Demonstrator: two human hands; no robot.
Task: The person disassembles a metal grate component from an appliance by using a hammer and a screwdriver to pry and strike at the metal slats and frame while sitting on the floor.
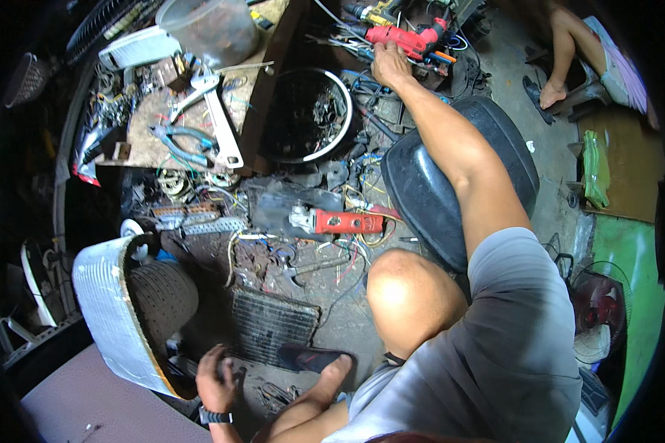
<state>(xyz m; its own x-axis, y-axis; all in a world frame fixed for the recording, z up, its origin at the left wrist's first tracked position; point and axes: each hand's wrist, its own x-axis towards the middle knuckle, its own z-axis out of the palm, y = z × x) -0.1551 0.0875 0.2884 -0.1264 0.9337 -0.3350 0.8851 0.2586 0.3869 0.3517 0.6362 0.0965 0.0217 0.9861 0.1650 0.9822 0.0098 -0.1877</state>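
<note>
My right arm stretches far forward over a black plastic seat-like shell (pixel 414 166). At its end my right hand (pixel 392 65) lies against the lower side of a red power drill (pixel 406 37), fingers extended over a heap of tools and cables; the fingertips are partly hidden. My left hand (pixel 216 378), with a dark wristwatch, is low beside the rim of a large pale curved metal housing (pixel 114 317). Its fingers are loosely bent and apart, with nothing visible in them. A red angle grinder (pixel 343 222) lies on the floor between the hands.
A hammer (pixel 310 269), a black grille panel (pixel 273 325) and loose wires litter the floor. Blue-handled pliers (pixel 181 144) lie on a wooden board (pixel 151 122) beside a round black bin (pixel 307 151). A fan (pixel 598 310) stands right; another person's leg (pixel 561 59) shows beyond.
</note>
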